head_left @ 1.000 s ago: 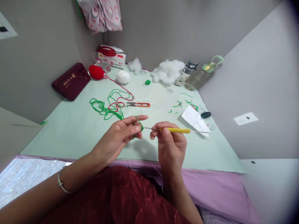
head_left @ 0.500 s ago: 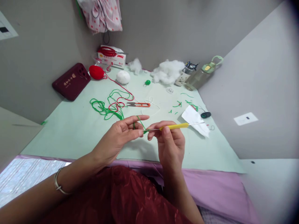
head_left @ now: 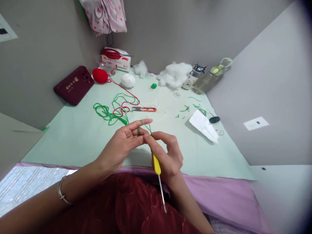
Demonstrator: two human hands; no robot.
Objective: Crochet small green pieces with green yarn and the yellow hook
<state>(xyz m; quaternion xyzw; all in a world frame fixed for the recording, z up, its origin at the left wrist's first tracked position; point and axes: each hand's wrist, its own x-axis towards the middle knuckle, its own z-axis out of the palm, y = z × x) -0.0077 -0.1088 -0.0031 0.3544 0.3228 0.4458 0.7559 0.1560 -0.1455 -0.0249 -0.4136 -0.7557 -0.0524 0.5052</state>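
Note:
Green yarn (head_left: 144, 125) runs over the raised index finger of my left hand (head_left: 122, 143), whose thumb and middle finger pinch a small piece mostly hidden by the fingers. My right hand (head_left: 168, 156) is closed round a crochet hook with a yellow handle (head_left: 156, 164). One thin metal end of the hook points up at the yarn between the hands; the other points down over the dark red clothing. Both hands meet at the fingertips. Behind them lie a loose tangle of green yarn (head_left: 104, 112) and orange thread snips (head_left: 148, 109).
A maroon phone (head_left: 74, 85), red yarn ball (head_left: 99, 75), white ball (head_left: 128, 80) and tissue box (head_left: 124, 64) stand at the back left. White stuffing (head_left: 175, 74), a pen cup (head_left: 190, 79), a bottle (head_left: 207, 81) and white paper (head_left: 202, 125) are to the right.
My right hand has turned and moved left against my left fingertips. The hook has swung from nearly level to steep, its yellow handle now below the fingers.

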